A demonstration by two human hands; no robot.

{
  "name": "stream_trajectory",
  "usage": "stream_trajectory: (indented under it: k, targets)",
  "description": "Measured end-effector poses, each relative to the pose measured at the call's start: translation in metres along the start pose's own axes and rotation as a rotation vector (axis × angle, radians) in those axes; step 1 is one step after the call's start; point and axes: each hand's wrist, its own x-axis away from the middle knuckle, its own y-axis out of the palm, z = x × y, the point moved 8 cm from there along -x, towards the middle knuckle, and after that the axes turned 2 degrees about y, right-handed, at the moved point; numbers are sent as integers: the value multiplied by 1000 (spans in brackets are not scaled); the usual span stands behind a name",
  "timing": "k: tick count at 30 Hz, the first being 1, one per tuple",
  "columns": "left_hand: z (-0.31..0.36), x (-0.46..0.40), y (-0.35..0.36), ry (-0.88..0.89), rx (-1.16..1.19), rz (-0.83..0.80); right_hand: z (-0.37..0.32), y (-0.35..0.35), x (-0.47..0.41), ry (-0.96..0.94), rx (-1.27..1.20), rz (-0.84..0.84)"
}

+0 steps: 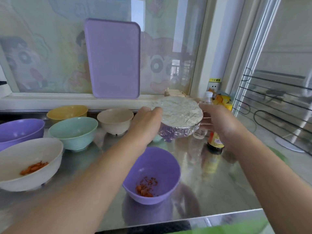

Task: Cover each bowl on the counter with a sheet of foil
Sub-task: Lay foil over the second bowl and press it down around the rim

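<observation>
A bowl wrapped in foil [180, 115] is held above the steel counter [211, 183] at the back right. My left hand [146, 122] grips its left side and my right hand [217, 122] its right side. Uncovered bowls stand around: a purple bowl [152, 174] with red bits in front, a white bowl [28, 162] with orange pieces at the left, a purple bowl [18, 130], a mint bowl [74, 132], a yellow bowl [67, 112] and a beige bowl [115, 120].
A purple tray [114, 58] leans on the window behind. A dark sauce bottle [215, 142] and a clear bottle [206, 100] stand under and behind the foil bowl. A wire rack [278, 105] is at the right. The counter's front edge runs below.
</observation>
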Motion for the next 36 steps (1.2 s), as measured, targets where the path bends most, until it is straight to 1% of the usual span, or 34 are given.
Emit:
stream_trajectory:
  k: [4,8,10,13,17,19,20,22,23,24,25,26,27,29,30,31,32,34,36]
  targets:
    - [-7,-1,60,-38,-78,-146,49,-42,-1,155,3,92]
    - [-30,-12,90,-135,-138,-262,87,-50,-9,245,21,96]
    - [-35,-14,95,-163,-128,-274,99,-49,-12,277,28,94]
    - [-36,-18,100,-151,-155,-291,107,-44,-16,306,66,99]
    - [-39,-22,103,-128,-211,-316,106,-41,-20,285,76,106]
    - [-39,-25,98,-81,-303,-313,101,-43,-16,248,182,113]
    - [-38,-26,94,-37,-368,-298,95,-45,-11,204,296,135]
    - [-32,-25,78,45,-466,-247,77,-50,4,11,578,257]
    - [-31,-23,67,66,-495,-226,64,-47,17,-123,661,327]
    - [-32,-20,54,82,-518,-209,51,-39,34,-252,684,364]
    - [-35,-17,40,87,-544,-197,43,-28,49,-330,659,340]
    - [-40,-13,26,82,-579,-187,44,-14,57,-301,633,246]
    - [-47,-10,12,68,-618,-181,54,3,62,-186,620,103]
    - [-59,-2,-14,49,-695,-171,83,41,72,109,545,-230]
    - [-64,3,-26,37,-742,-174,94,58,80,208,481,-365]
    - [-71,7,-37,13,-779,-194,99,72,84,245,423,-449]
    - [-77,12,-46,-24,-786,-226,101,83,84,240,386,-485]
    - [-91,24,-62,-123,-708,-308,98,99,80,193,362,-483]
    - [-102,32,-81,-171,-614,-307,93,118,76,168,344,-471]
